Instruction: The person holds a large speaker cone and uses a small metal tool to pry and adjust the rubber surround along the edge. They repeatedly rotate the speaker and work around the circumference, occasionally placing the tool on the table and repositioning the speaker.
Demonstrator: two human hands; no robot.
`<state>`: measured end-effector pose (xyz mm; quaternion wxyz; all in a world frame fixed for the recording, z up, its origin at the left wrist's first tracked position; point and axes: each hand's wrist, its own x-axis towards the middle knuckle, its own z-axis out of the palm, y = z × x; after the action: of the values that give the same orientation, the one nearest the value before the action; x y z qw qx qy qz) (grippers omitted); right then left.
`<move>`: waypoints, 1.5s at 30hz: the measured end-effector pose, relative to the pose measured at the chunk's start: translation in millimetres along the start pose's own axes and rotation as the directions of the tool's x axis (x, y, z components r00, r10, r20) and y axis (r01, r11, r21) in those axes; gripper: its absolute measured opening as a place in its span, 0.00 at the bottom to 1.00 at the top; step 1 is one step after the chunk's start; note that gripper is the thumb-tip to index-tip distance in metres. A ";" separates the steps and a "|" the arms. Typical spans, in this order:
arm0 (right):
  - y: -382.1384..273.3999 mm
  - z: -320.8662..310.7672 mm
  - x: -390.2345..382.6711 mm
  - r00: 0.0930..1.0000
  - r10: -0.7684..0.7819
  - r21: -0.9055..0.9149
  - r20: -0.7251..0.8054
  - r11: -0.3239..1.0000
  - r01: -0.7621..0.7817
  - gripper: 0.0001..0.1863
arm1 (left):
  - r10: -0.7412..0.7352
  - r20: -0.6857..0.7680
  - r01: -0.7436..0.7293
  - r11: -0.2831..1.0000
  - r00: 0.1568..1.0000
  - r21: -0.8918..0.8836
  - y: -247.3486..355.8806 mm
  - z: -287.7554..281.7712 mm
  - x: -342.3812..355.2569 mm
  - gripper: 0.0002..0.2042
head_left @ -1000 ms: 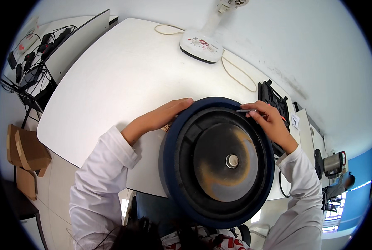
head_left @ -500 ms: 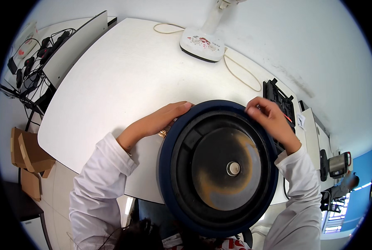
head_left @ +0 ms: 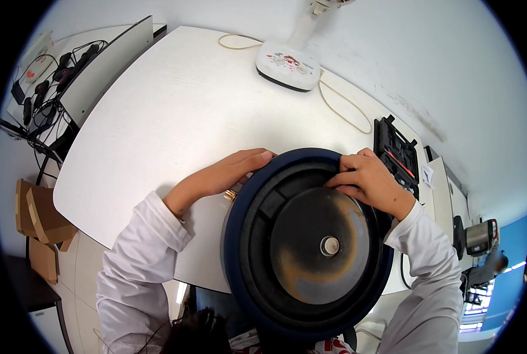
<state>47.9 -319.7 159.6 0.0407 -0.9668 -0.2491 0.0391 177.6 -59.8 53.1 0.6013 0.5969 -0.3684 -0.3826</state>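
Note:
A round electric cooker base (head_left: 235,248) sits at the table's near edge, with a dark blue rim and a black inner well. Inside it is a grey heating plate (head_left: 299,271), stained yellow-brown, with a metal button (head_left: 330,246) at its centre. My left hand (head_left: 231,172) holds the cooker's far left side, fingers along the outer rim; a brass-coloured fitting (head_left: 231,194) sticks out below it. My right hand (head_left: 366,180) reaches over the far right rim, its curled fingers gripping the inner edge; the fingertips are partly hidden.
A white appliance stand (head_left: 287,65) with a cord (head_left: 349,115) stands at the table's far side. An open black tool case (head_left: 396,147) lies at the right. Cables (head_left: 45,94) crowd another desk at far left, above a cardboard box (head_left: 36,212). A person (head_left: 487,268) is far right.
My right hand has moved left and inward, from above the rim onto its inner edge. The cooker has shifted slightly toward me in view; my left hand stays on its side.

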 end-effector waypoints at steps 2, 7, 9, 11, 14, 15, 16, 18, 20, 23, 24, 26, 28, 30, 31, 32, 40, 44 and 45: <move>2.8 -1.2 -0.3 1.000 -0.021 -0.012 0.014 1.000 0.022 0.10 | -0.011 0.018 0.011 1.000 1.000 0.011 7.1 -0.3 -1.5 0.34; 7.8 1.1 -1.1 0.997 -0.075 -0.034 0.004 0.997 0.075 0.10 | 0.004 0.034 -0.005 1.000 0.999 0.017 6.0 -1.0 0.6 0.34; 1.2 -2.1 -0.4 0.997 0.007 0.032 -0.073 0.999 -0.005 0.11 | -0.038 0.032 0.037 0.999 0.999 0.011 12.6 0.7 -2.3 0.34; -7.9 -4.8 1.5 0.976 0.137 0.216 -0.169 0.971 -0.099 0.11 | 0.006 0.030 -0.007 1.000 1.000 0.018 7.2 -1.2 0.0 0.35; -14.3 -11.0 0.5 0.929 0.336 0.582 -0.156 0.791 -0.188 0.13 | 0.005 0.027 -0.006 1.000 1.000 0.017 6.5 -0.7 -1.5 0.36; -15.1 -17.9 0.4 0.944 0.323 0.655 -0.062 0.727 -0.205 0.14 | -0.004 0.022 0.004 1.000 1.000 0.018 8.6 -1.8 -3.2 0.37; -14.1 -23.9 -2.1 0.951 0.308 0.714 0.030 0.659 -0.235 0.15 | 0.026 0.027 -0.027 0.999 0.999 0.025 7.9 -2.1 -1.1 0.34; -9.9 -20.6 -5.2 0.960 0.277 0.790 -0.028 0.595 -0.149 0.15 | 0.084 0.032 -0.085 0.996 0.996 0.038 3.7 -2.9 1.6 0.28; -6.7 -11.6 -10.2 0.930 0.339 0.833 -0.141 0.549 -0.074 0.14 | 0.104 0.045 -0.106 0.993 0.994 0.051 1.5 -4.2 4.5 0.29; 6.4 -5.1 -20.6 0.927 0.363 0.893 -0.096 0.443 -0.081 0.13 | 0.095 0.050 -0.098 0.994 0.994 0.048 0.3 -5.2 4.7 0.32; 9.0 -1.8 -24.5 0.929 0.362 0.912 -0.075 0.401 -0.083 0.14 | 0.087 0.054 -0.090 0.995 0.995 0.038 0.8 -4.8 5.9 0.33; 15.5 4.0 -26.1 0.918 0.374 0.891 -0.130 0.450 -0.057 0.11 | 0.006 0.059 -0.010 0.997 0.998 0.075 7.2 -5.0 8.9 0.42; 20.9 10.8 -21.9 0.914 0.344 0.832 -0.213 0.555 -0.015 0.09 | 0.058 0.047 -0.062 0.995 0.997 0.079 -0.4 -4.9 10.5 0.39; 23.3 11.9 -14.4 0.907 0.361 0.758 -0.216 0.648 -0.077 0.10 | 0.012 0.015 -0.014 0.995 1.000 0.103 -1.4 -4.0 9.5 0.42; 23.6 7.4 -15.6 0.918 0.355 0.747 -0.178 0.656 -0.109 0.10 | 0.002 0.006 -0.003 0.995 1.000 0.099 -3.0 -1.9 10.1 0.43; 25.5 8.5 -16.6 0.927 0.349 0.736 -0.139 0.663 -0.139 0.10 | -0.008 -0.003 0.008 0.995 1.000 0.096 -5.7 0.4 9.5 0.44; 33.1 18.0 -15.4 0.901 0.420 0.831 -0.110 0.536 -0.148 0.11 | 0.005 0.023 -0.006 0.999 1.000 0.033 -9.2 0.6 1.6 0.50; 31.6 17.1 -18.7 0.927 0.355 0.769 -0.117 0.623 -0.141 0.09 | 0.051 0.088 -0.053 0.998 0.995 0.020 -2.6 -3.5 5.7 0.43; 29.5 19.3 -16.6 0.905 0.401 0.832 -0.141 0.543 -0.111 0.09 | 0.088 0.087 -0.091 0.996 0.992 0.025 -2.9 -4.1 4.6 0.40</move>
<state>45.6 -352.3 138.5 0.5084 -0.8598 -0.0474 -0.0014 183.2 -62.2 50.1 0.5928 0.5713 -0.4259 -0.3753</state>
